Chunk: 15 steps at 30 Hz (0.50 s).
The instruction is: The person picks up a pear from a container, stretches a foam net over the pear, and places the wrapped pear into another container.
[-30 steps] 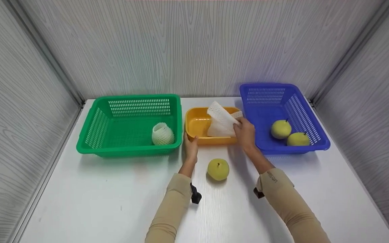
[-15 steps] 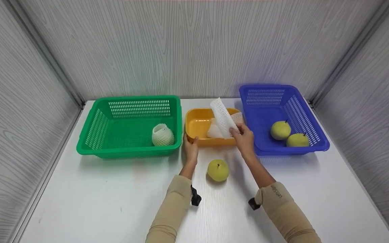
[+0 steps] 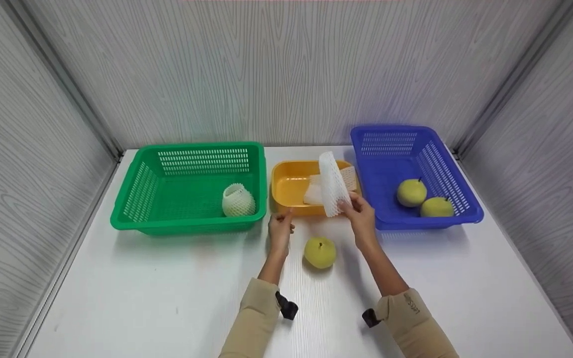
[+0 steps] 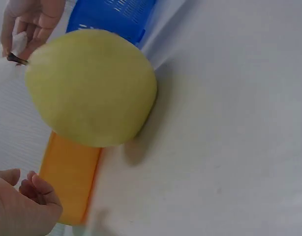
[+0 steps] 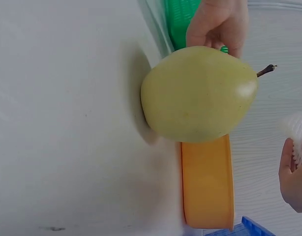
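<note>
My right hand (image 3: 362, 219) pinches a white foam net sleeve (image 3: 334, 185) near its lower end. The sleeve stands up above the front right of an orange bin (image 3: 286, 196). More white foam netting (image 3: 313, 193) lies in that bin. My left hand (image 3: 280, 231) is just before the bin's front left corner, fingers loosely bent and holding nothing. Between the wrists a yellow-green pear (image 3: 320, 252) sits on the table, stem up. In the left wrist view this pear (image 4: 92, 88) hides part of the bin.
At left, a green basket (image 3: 187, 223) holds one netted fruit (image 3: 238, 200). At right, a blue basket (image 3: 381, 199) contains two bare pears (image 3: 411, 193). The orange bin stands between both baskets, with pale panels (image 3: 286, 74) behind.
My right hand has drawn the foam sleeve up out of the orange bin and toward me, turning it more upright. The left hand has let go of the bin's corner and pulled back.
</note>
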{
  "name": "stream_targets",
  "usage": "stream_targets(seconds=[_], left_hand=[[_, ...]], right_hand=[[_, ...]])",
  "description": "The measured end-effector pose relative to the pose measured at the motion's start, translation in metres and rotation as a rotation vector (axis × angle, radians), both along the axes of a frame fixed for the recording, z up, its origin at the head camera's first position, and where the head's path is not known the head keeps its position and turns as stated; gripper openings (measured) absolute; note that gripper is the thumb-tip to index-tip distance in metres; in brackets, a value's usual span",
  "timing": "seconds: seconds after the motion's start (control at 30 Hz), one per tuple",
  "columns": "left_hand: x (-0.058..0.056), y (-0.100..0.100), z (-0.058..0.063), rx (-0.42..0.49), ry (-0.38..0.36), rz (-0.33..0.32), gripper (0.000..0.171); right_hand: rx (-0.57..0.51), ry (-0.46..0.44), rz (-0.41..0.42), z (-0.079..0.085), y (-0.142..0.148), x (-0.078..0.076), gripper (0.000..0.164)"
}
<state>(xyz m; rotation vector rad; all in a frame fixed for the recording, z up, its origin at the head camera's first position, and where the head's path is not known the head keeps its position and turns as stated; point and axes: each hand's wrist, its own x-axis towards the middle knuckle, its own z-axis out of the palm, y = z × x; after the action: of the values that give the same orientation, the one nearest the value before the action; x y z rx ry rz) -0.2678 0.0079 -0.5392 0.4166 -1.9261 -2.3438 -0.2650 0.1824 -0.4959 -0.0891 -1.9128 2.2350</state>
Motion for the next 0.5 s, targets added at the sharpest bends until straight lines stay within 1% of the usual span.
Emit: stream_targets(seconds=[0.07,0.13,0.2,0.23,0.27,0.3,0.33,0.37,0.43,0.5], left_hand=[[0.007,0.004,0.009,-0.067,0.022,-0.069,0.024],[0.016,0.009,0.019,-0.167,0.059,-0.157,0.028],[0.031,0.013,0.039,-0.231,0.102,-0.26,0.036],[0.035,0.015,0.042,-0.219,0.12,-0.301,0.039],[0.038,0.017,0.044,-0.184,0.127,-0.34,0.041],[0.042,0.019,0.046,-0.133,0.13,-0.374,0.042],[0.044,0.02,0.048,-0.066,0.118,-0.398,0.042],[0.047,0.022,0.05,-0.001,0.098,-0.415,0.043],[0.046,0.025,0.042,0.104,0.07,-0.42,0.041],[0.05,0.028,0.043,0.175,0.056,-0.415,0.036]], right_hand=[[-0.041,0.002,0.019,0.005,-0.002,0.007,0.031],[-0.079,0.014,0.038,0.01,-0.004,0.013,0.028],[-0.106,0.023,0.055,0.015,-0.007,0.019,0.026],[-0.109,0.028,0.061,0.017,-0.008,0.022,0.025],[-0.112,0.032,0.066,0.018,-0.009,0.024,0.024],[-0.114,0.04,0.071,0.019,-0.01,0.026,0.023],[-0.115,0.044,0.075,0.021,-0.011,0.028,0.023],[-0.116,0.047,0.081,0.022,-0.012,0.029,0.023],[-0.116,0.054,0.091,0.022,-0.012,0.032,0.022],[-0.122,0.061,0.104,0.022,-0.012,0.035,0.021]])
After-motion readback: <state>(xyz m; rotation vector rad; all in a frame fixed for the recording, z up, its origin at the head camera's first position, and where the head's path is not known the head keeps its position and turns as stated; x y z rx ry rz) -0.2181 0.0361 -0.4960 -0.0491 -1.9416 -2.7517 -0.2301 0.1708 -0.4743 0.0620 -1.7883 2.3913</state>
